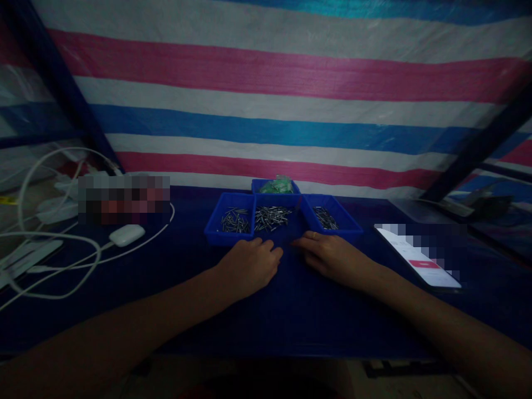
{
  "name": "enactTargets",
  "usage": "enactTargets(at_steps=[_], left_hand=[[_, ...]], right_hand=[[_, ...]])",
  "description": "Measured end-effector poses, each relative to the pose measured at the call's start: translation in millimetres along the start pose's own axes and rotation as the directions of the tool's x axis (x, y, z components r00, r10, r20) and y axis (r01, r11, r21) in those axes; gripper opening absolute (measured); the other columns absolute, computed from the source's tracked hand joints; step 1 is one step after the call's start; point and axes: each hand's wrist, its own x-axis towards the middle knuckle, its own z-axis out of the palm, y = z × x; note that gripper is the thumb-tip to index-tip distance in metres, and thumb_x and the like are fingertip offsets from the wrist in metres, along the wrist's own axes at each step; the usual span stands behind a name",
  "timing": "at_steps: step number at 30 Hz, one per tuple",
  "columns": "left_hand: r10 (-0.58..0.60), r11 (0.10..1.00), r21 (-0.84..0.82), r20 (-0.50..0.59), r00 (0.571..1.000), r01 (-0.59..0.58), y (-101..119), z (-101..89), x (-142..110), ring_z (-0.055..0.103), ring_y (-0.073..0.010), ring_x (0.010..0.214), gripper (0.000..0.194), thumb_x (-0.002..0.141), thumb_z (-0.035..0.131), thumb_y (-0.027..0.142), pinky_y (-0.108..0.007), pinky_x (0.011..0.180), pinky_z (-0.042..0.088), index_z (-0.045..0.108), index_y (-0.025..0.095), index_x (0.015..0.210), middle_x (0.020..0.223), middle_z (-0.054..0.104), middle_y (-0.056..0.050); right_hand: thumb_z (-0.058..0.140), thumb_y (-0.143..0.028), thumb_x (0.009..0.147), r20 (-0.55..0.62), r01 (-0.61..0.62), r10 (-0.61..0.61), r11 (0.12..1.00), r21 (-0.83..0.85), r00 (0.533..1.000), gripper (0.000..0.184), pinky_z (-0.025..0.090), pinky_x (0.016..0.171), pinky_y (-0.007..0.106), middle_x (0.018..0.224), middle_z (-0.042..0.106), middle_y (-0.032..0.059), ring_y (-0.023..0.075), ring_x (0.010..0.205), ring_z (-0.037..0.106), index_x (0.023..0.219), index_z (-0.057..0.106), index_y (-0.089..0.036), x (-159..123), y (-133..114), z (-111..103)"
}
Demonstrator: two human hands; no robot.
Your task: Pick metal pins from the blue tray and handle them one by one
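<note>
My left hand (254, 267) rests on the dark blue tabletop, fingers curled in under the palm. Nothing shows in it. Just beyond its knuckles stands a blue tray (230, 237) with small metal pins in it. To its right, my right hand (330, 254) also lies on the table with loosely closed fingers, one wearing a ring. No object is visible in that hand. It is nearest to another blue tray (347, 224) of metal pins. Between these trays a pile of metal pins (271, 218) is heaped. A gap of tabletop separates the two hands.
Behind the pile, a blue bin (256, 187) holds green plastic bags (277, 184). A lit phone (424, 263) lies at right. White cables (97, 255) and a small white case (127, 235) spread over the left side. Striped sheeting (291, 127) hangs behind the table.
</note>
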Motion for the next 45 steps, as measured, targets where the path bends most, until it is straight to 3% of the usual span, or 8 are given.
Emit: enactTargets(at_steps=[4,16,23,33,45], left_hand=[[0.004,1.0,0.002,0.002,1.0,-0.004,0,0.1,0,0.056,-0.019,0.069,0.013,0.083,0.041,0.024,-0.027,0.049,0.041,0.052,0.018,0.084,0.078,0.057,-0.003],[0.054,0.997,-0.046,-0.041,0.998,-0.056,3,-6.9,2,0.056,-0.0169,0.069,0.018,0.084,0.041,0.031,-0.026,0.05,0.041,0.052,0.017,0.083,0.078,0.057,-0.002],[0.112,0.991,-0.064,-0.086,0.99,-0.118,4,-4.8,1,0.055,-0.0144,0.066,0.018,0.085,0.039,0.026,-0.024,0.051,0.039,0.052,0.016,0.078,0.072,0.057,-0.001],[0.002,0.999,-0.041,-0.109,0.994,-0.007,1,-4.2,3,0.055,-0.0153,0.062,0.019,0.085,0.037,0.027,-0.026,0.05,0.038,0.052,0.018,0.079,0.071,0.058,0.0],[-0.024,1.0,-0.007,-0.085,0.996,0.023,-1,-2.9,3,0.056,-0.0159,0.061,0.017,0.084,0.038,0.024,-0.026,0.049,0.038,0.051,0.017,0.078,0.07,0.059,-0.001]], right_hand=[[0.04,-0.013,0.079,-0.024,0.035,-0.032,0.993,0.117,0.999,0.025,0.041,0.064,0.026,0.092,0.053,0.0062,0.0144,0.077,0.054,0.1,0.052,-0.017,-1,-3,-5],[0.042,-0.014,0.08,-0.042,0.114,-0.107,0.954,0.279,0.993,0.01,0.039,0.061,0.023,0.076,0.054,0.0014,0.011,0.067,0.051,0.085,0.05,-0.017,-2,-13,-12],[0.043,-0.018,0.082,-0.061,0.122,-0.109,0.951,0.285,0.992,0.01,0.038,0.06,0.022,0.074,0.056,0.001,0.0107,0.067,0.052,0.085,0.052,-0.017,-2,-12,-11],[0.036,-0.026,0.088,0.005,0.092,-0.095,0.979,0.181,0.995,0.023,0.04,0.066,0.026,0.079,0.058,0.0042,0.0126,0.071,0.054,0.088,0.057,-0.015,1,-3,-8],[0.035,-0.026,0.088,0.047,0.052,-0.06,0.986,0.156,0.997,0.025,0.04,0.069,0.026,0.082,0.06,0.0052,0.0138,0.074,0.056,0.092,0.057,-0.015,2,0,-8]])
